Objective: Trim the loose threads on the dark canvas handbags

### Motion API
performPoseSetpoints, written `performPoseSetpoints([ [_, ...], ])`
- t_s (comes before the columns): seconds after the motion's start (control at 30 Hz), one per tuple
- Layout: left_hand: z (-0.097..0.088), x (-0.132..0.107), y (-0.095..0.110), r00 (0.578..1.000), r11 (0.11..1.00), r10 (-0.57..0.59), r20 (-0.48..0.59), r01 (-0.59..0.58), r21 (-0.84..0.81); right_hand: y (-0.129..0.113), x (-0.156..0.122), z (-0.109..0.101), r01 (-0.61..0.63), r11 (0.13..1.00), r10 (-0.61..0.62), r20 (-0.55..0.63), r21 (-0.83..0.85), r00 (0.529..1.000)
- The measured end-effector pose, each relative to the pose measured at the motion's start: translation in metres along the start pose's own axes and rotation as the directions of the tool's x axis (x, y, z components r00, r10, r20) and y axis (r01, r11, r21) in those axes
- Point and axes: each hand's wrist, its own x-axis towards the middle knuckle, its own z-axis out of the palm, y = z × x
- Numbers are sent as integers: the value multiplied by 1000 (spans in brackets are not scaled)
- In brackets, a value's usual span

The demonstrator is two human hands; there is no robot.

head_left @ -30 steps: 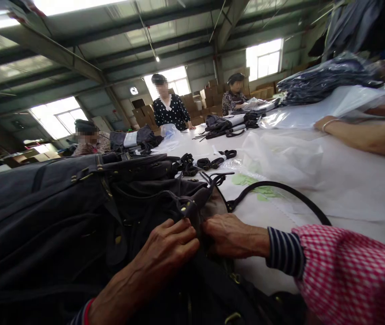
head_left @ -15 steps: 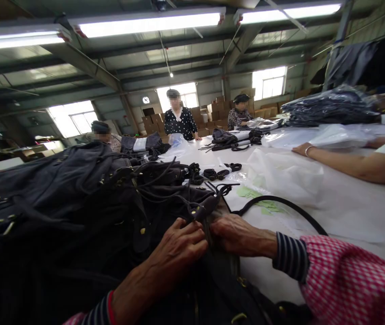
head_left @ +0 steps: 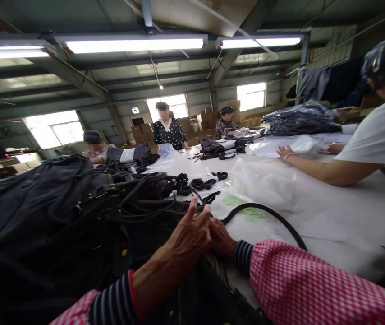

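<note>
One finger raised, my left hand (head_left: 189,230) is newly overlapping my right hand (head_left: 222,237) beside black cloth bags (head_left: 53,203); both grips unclear.

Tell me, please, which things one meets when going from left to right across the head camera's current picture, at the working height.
Dark fabric pile → left hand → right hand → rumpled translucent plastic → co-worker's white sleeve.
</note>
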Motion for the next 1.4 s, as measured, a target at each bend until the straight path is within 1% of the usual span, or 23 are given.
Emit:
performPoseSetpoints([
  [0.07,17,2,-20,998,999,22,61,-25,39,1,1,0,-1,1000,1,-19,9,1000],
  [0.13,31,-7,-39,992,998,-39,123,32,58,1,1,0,-4,1000,5,-31,6,1000],
  [0.2,44,-22,-48,991,994,-86,105,78,73,0,1,0,7,1000,-7,-40,0,999],
  [0.27,56,-37,-42,995,992,-70,73,62,111,-2,2,1,30,1000,-31,-40,-6,999],
  [0.37,69,-54,-23,1000,993,0,-19,2,118,-4,2,2,52,999,-52,-41,-3,998],
  [0.43,68,-60,-18,999,1000,-10,-42,11,27,-4,1,2,59,998,-58,-52,14,997],
  [0.5,57,-61,-23,992,989,-112,56,117,-90,-4,1,1,72,996,-69,-62,48,996],
  [0.53,49,-60,-28,972,970,-187,141,206,-131,-5,0,0,78,995,-74,-67,67,995],
  [0.6,31,-53,-36,891,905,-331,311,393,-162,-6,1,-2,80,992,-72,-81,101,994],
  [0.63,23,-48,-39,851,876,-368,375,453,-167,-7,1,-2,80,991,-71,-86,111,994],
  [0.67,18,-43,-39,829,861,-379,412,479,-172,-8,1,-2,82,990,-72,-89,116,993],
  [0.7,15,-39,-38,830,862,-369,419,474,-180,-8,2,-2,87,989,-77,-88,118,993],
  [0.73,16,-35,-35,849,873,-350,395,448,-191,-8,3,-2,92,989,-82,-86,119,993],
  [0.8,23,-32,-28,895,884,-335,294,407,-232,-6,4,0,100,988,-91,-81,121,993],
  [0.83,29,-32,-25,902,868,-352,249,414,-273,-5,5,1,98,987,-88,-85,124,993],
  [0.9,42,-34,-22,880,785,-417,226,474,-398,-2,6,4,97,987,-85,-93,132,992],
  [0.97,53,-36,-23,843,677,-470,261,534,-506,-1,8,7,98,985,-85,-95,144,992],
  [1.07,63,-37,-26,822,573,-487,294,555,-603,-3,8,6,84,983,-74,-68,161,995],
  [1.13,66,-36,-27,818,538,-498,288,552,-637,-6,5,-7,106,983,-103,-33,149,994],
  [1.2,66,-35,-24,822,553,-513,246,536,-638,-6,-4,-34,180,979,-181,8,92,983],
  [1.27,65,-35,-19,847,631,-507,161,491,-600,1,-19,-73,240,971,-238,50,-23,970],
  [1.3,65,-35,-17,864,683,-492,105,457,-570,8,-27,-95,235,966,-230,57,-107,972],
  [1.4,67,-36,-10,904,816,-424,-58,354,-457,39,-54,-151,107,927,-90,61,-360,994],
])
